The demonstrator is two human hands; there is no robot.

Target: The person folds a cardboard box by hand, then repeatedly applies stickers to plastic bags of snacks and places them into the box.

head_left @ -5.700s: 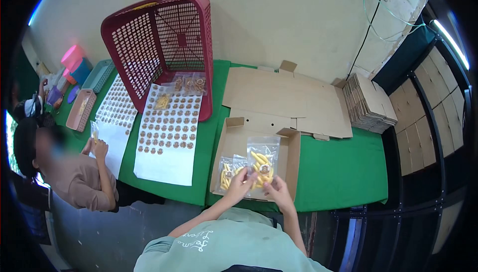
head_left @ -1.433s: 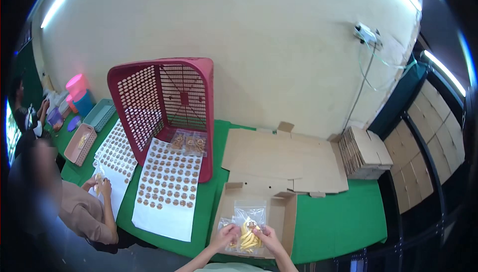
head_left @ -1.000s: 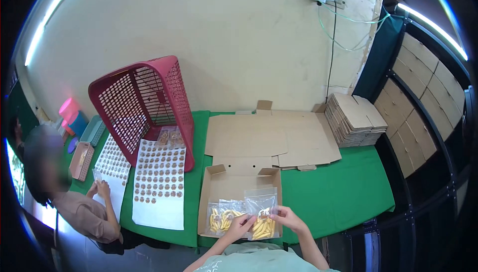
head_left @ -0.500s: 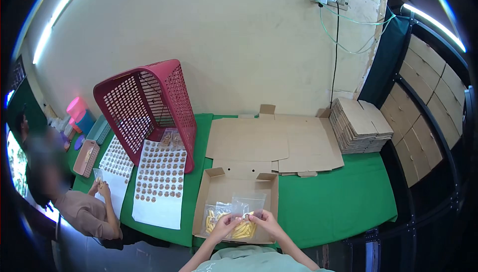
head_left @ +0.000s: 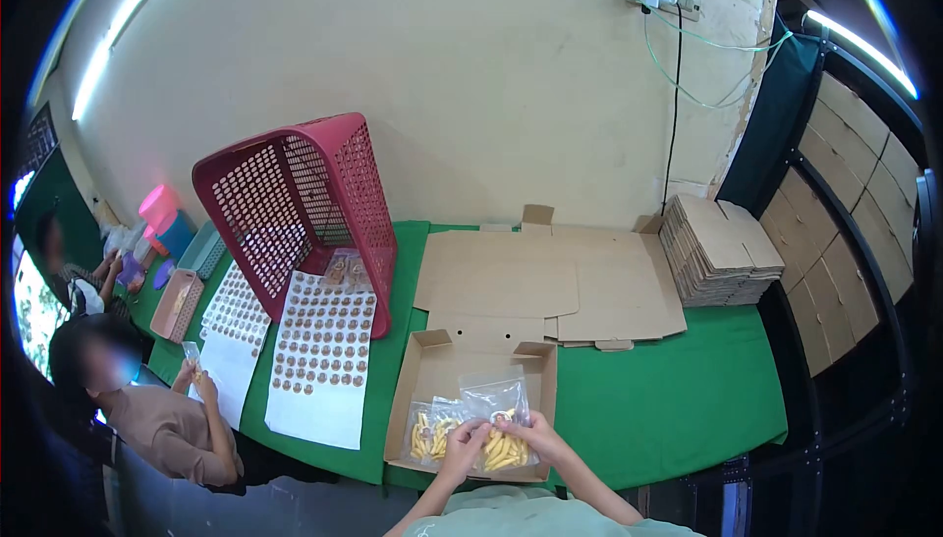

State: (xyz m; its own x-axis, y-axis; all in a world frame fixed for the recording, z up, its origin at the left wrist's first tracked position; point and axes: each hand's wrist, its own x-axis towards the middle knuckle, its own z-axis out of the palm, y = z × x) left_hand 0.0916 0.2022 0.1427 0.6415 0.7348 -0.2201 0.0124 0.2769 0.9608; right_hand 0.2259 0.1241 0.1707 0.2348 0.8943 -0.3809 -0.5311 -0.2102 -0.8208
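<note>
Over the front of an open cardboard box [head_left: 417, 365], my two hands work on a clear zip bag [head_left: 503, 453] of yellow finger-shaped pieces. My left hand [head_left: 464, 447] is closed on the bag's left side. Fingers bent, my right hand [head_left: 543, 436] pinches its right side near a small round sticker [head_left: 501, 417] on the front. The bag's unfilled top stands up above my fingers. To the left inside the box are more filled bags [head_left: 424, 434], partly covered by my left hand.
Sheets of round stickers [head_left: 319, 380] lie left of the box, beside a tipped pink basket [head_left: 368, 213] holding small bags. Flat cardboard [head_left: 491, 267] and stacked cardboard [head_left: 722, 252] lie behind. At left, a person [head_left: 177, 424] holds a small bag; another person is farther back.
My hands have shifted slightly right with the bag, and its top has opened out more into view. The view has also turned a little; the person at left has lifted their head.
</note>
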